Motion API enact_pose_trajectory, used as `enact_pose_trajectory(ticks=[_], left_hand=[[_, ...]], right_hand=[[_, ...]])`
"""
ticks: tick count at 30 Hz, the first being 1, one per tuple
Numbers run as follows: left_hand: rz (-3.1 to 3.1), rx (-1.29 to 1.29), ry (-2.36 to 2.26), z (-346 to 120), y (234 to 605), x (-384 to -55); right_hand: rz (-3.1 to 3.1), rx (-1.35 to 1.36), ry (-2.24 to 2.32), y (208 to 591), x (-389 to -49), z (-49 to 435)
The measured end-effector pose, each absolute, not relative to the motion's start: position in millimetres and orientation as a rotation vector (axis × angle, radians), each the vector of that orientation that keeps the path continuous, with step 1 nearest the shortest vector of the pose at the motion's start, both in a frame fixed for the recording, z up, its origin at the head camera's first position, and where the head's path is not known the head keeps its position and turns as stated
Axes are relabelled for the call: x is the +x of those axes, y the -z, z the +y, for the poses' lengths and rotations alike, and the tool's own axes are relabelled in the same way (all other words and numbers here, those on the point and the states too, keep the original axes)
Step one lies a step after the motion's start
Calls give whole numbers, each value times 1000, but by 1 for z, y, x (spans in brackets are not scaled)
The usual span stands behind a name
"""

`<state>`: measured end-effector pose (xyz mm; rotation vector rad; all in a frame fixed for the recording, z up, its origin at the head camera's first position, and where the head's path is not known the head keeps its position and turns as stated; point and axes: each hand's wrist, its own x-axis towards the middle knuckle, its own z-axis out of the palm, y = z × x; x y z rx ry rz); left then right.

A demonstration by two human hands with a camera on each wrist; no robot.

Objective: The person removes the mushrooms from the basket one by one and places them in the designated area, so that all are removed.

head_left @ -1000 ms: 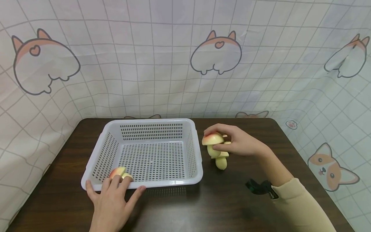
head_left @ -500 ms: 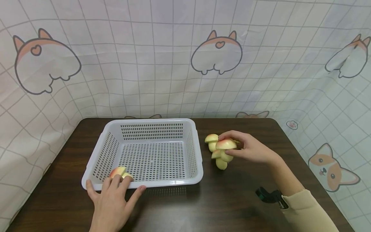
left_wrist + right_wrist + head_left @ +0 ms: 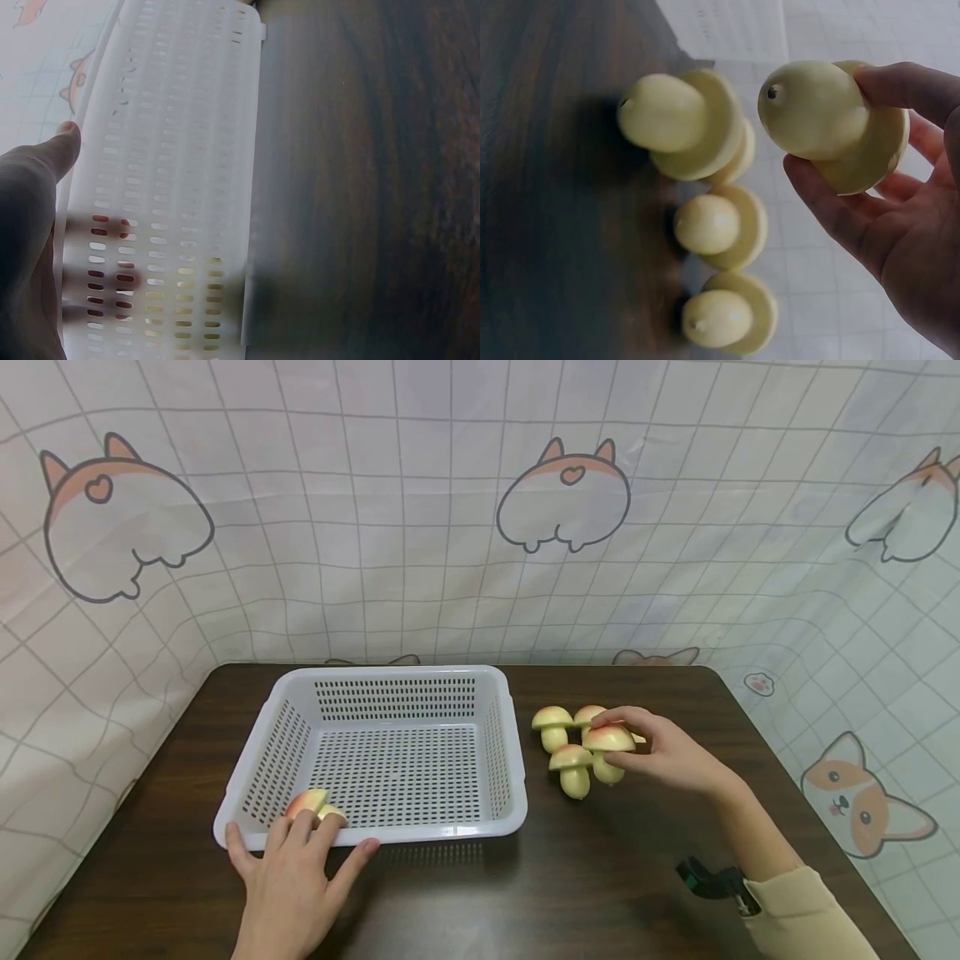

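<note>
My right hand (image 3: 660, 752) pinches a toy mushroom (image 3: 609, 739) with a red-tinged, pale yellow cap. In the right wrist view, thumb and fingers are round that mushroom (image 3: 817, 112), with its stem's rounded end towards the camera. Beside it stand several similar mushrooms, including a left one (image 3: 553, 718) and a front one (image 3: 573, 764). My left hand (image 3: 292, 877) grips the front rim of the white plastic basket (image 3: 480, 831), fingers hooked over inside. Through the holes in the basket wall (image 3: 172, 150), the fingers show darkly. Another mushroom (image 3: 309, 800) lies in the basket's front left corner, partly hidden by those fingers.
The basket stands on a dark wooden table (image 3: 465, 910), left of the mushroom group. A white curtain (image 3: 390, 527) with grid lines and corgi drawings hangs behind and along the sides. A black strap-like piece (image 3: 712, 881) sits at my right wrist.
My right hand has moved right and slightly nearer with the mushroom it holds, uncovering more of the mushrooms behind. My left hand and the basket stay in place.
</note>
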<state>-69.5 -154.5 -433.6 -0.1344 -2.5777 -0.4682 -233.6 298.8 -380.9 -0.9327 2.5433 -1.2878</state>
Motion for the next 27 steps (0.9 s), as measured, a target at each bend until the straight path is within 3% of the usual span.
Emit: enact_pose_trajectory(ticks=[27], left_hand=[[-2583, -130, 468, -154, 432, -69]], right_hand=[[2538, -742, 1218, 428, -245, 326]])
